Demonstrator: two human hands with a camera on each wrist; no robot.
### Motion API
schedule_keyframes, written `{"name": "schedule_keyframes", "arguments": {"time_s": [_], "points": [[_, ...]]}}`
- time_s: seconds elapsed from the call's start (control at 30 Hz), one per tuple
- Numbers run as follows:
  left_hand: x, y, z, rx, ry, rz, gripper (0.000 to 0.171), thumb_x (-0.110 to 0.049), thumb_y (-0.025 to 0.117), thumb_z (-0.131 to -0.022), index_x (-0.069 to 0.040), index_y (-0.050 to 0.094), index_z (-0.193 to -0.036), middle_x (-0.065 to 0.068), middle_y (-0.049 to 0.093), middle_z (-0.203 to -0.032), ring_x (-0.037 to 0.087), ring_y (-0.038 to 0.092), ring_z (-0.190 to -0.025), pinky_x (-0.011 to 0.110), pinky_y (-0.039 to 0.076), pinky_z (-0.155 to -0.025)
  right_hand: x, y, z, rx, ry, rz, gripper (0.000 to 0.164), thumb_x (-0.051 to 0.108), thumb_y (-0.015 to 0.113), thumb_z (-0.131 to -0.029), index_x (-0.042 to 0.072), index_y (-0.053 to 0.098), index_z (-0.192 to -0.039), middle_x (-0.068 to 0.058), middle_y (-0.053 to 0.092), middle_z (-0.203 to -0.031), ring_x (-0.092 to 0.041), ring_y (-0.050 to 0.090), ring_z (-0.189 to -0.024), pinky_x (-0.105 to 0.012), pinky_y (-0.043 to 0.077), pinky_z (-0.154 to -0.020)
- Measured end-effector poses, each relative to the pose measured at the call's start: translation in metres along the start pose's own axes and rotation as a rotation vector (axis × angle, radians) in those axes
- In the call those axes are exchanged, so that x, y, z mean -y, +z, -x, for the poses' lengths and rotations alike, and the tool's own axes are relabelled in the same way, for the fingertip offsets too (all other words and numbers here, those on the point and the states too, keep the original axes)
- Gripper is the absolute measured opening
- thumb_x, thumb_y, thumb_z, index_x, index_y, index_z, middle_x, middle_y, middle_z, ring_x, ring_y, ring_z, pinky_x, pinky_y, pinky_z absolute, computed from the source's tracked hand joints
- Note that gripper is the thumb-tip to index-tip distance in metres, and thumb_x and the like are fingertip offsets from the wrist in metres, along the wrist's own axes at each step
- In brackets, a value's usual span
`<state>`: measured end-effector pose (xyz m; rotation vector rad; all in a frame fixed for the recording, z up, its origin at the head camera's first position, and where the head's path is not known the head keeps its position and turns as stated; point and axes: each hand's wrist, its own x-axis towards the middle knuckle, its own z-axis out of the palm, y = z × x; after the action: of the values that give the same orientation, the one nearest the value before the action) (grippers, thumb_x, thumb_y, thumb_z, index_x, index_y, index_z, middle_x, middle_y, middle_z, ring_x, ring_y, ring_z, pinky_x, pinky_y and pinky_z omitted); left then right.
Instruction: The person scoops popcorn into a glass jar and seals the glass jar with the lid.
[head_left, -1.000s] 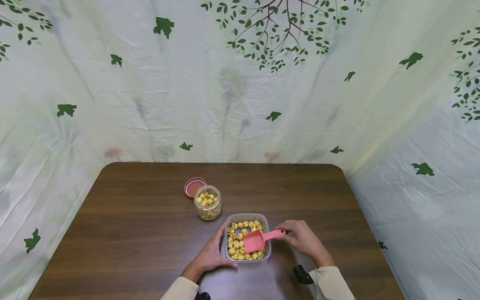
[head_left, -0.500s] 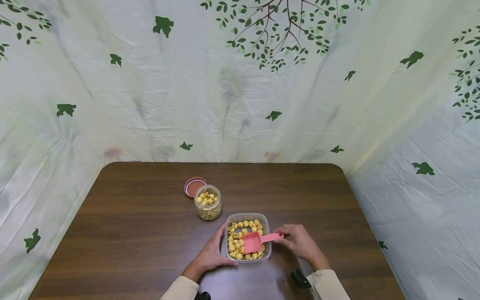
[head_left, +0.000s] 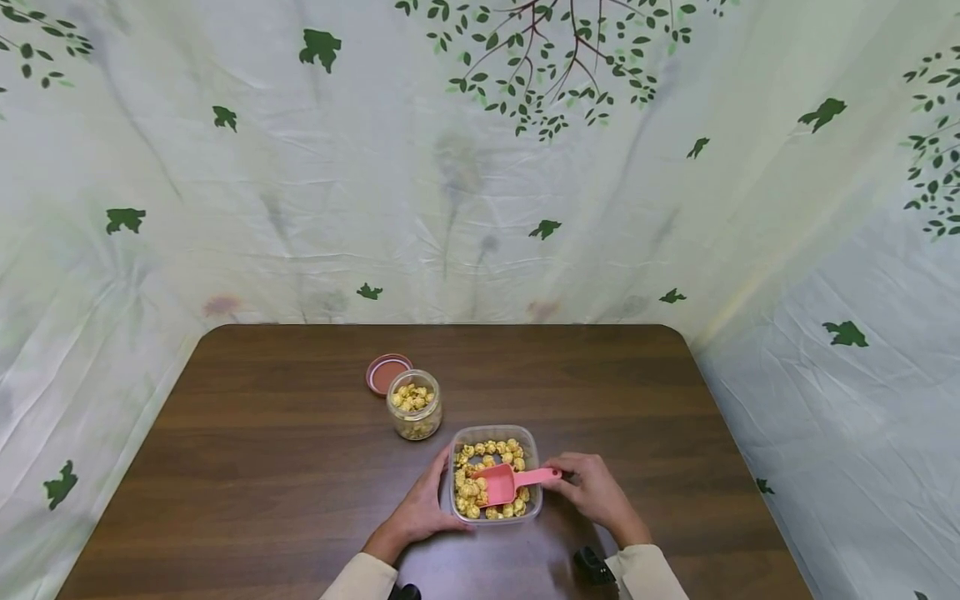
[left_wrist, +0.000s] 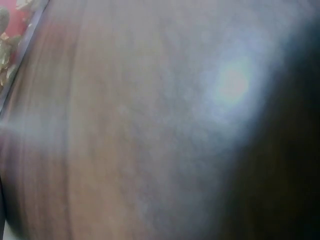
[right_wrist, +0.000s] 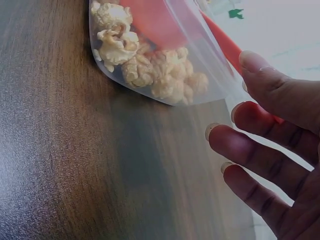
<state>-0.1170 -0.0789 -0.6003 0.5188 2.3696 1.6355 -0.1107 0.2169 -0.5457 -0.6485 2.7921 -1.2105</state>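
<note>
A pink scoop [head_left: 498,486] lies with its bowl among the popcorn [head_left: 470,492] inside a clear plastic container [head_left: 534,451]. My right hand [head_left: 596,492] pinches the scoop's handle at the container's right side; in the right wrist view, the thumb and index finger [right_wrist: 262,120] hold the handle, the other fingers stand apart below. My left hand [head_left: 424,505] rests against the container's left side, thumb along the near edge and fingers along the left wall. In the left wrist view, only a corner of the container [left_wrist: 22,55] shows, and the left hand is not visible.
Behind the container and to its left stands a glass jar [head_left: 416,427] with popcorn in it. A reddish lid [head_left: 386,375] lies just behind the jar. The brown wooden table [head_left: 285,467] meets a leaf-printed white curtain [head_left: 420,192] at its far edge.
My right hand has moved left and slightly down, pushing the scoop further left into the popcorn. The left hand stays against the container.
</note>
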Motion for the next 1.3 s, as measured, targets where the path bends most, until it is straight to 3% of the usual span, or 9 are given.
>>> {"name": "schedule_keyframes", "arguments": {"time_s": [0.23,0.5,0.83,1.0,1.3], "points": [[0.000,0.000,0.000,0.003,-0.013,0.001,0.129,-0.022,0.097,-0.050,0.000,0.020,-0.150,0.023,0.038,-0.147,0.033,0.035,-0.134,0.056,0.023,-0.110,-0.001,0.002,0.001,-0.025,0.009,-0.017,0.016,0.023,0.072,-0.085,0.012,0.075,-0.096,0.008,0.065,-0.084,-0.005,0.053,-0.073,-0.030,0.053,-0.065],[-0.001,0.001,0.000,0.006,-0.018,0.006,0.129,-0.022,0.097,-0.050,-0.001,0.020,-0.151,0.022,0.036,-0.148,0.034,0.035,-0.135,0.057,0.023,-0.110,-0.002,0.011,0.001,-0.052,-0.072,-0.042,0.018,0.018,0.074,-0.084,0.007,0.075,-0.098,0.004,0.068,-0.086,-0.003,0.054,-0.074,-0.024,0.051,-0.064],[0.000,0.001,0.000,0.001,-0.019,-0.001,0.128,-0.022,0.097,-0.050,0.000,0.020,-0.150,0.022,0.037,-0.148,0.033,0.035,-0.134,0.055,0.024,-0.110,0.000,0.017,0.003,-0.052,0.035,-0.083,0.024,0.025,0.071,-0.086,0.007,0.075,-0.102,0.004,0.069,-0.090,-0.004,0.056,-0.077,-0.024,0.051,-0.067],[0.000,0.001,0.000,0.000,-0.021,-0.001,0.128,-0.022,0.096,-0.050,0.000,0.020,-0.150,0.022,0.037,-0.147,0.033,0.036,-0.134,0.056,0.024,-0.110,-0.002,0.021,0.005,-0.098,0.055,-0.098,0.026,0.024,0.072,-0.086,0.004,0.075,-0.102,0.004,0.069,-0.090,-0.004,0.058,-0.077,-0.025,0.051,-0.067],[0.001,0.000,0.001,-0.007,-0.006,-0.011,0.126,-0.023,0.096,-0.051,-0.001,0.021,-0.150,0.020,0.041,-0.145,0.033,0.038,-0.133,0.052,0.025,-0.111,-0.007,0.030,0.010,-0.211,-0.032,-0.147,0.018,0.011,0.075,-0.082,0.005,0.074,-0.099,0.000,0.070,-0.087,-0.005,0.060,-0.078,-0.028,0.053,-0.068]]}}
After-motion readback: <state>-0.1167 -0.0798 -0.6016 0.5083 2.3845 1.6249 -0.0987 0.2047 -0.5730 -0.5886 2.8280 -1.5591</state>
